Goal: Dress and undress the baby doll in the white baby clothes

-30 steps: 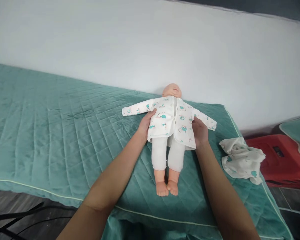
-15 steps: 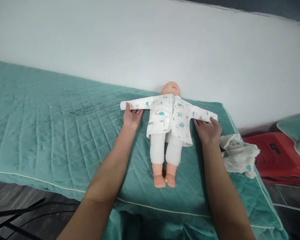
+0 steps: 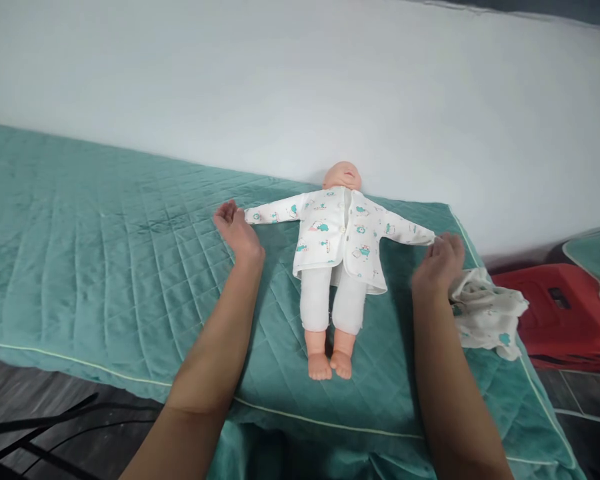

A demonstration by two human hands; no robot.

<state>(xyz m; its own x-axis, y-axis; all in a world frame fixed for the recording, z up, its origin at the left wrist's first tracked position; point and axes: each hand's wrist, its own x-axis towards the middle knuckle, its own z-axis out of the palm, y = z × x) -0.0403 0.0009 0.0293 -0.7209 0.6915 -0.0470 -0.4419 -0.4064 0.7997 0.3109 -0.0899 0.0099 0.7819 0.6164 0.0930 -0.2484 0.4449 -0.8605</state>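
Note:
A baby doll (image 3: 342, 176) lies on its back, its head close to the wall and its feet towards me. It wears a white jacket (image 3: 325, 230) with green and red prints, and its legs are white cloth. My left hand (image 3: 237, 230) has its fingers closed at the cuff of the sleeve on the left. At the other sleeve's cuff, my right hand (image 3: 439, 261) is closed too, pinching the cloth. Both sleeves are stretched outwards and taper towards my hands. The jacket's front edges meet near the middle and part lower down.
A green quilted bed cover (image 3: 105, 267) lies under the doll. Crumpled printed white cloth (image 3: 490, 313) rests by my right forearm. Beyond the bed's right edge is a red plastic object (image 3: 555, 313). Black metal bars (image 3: 40, 427) stand at lower left, and a white wall (image 3: 230, 80) rises behind.
Both hands have moved outwards from under the sleeves to the cuff ends, and their fingers have closed there. The sleeve ends now look narrower and drawn out.

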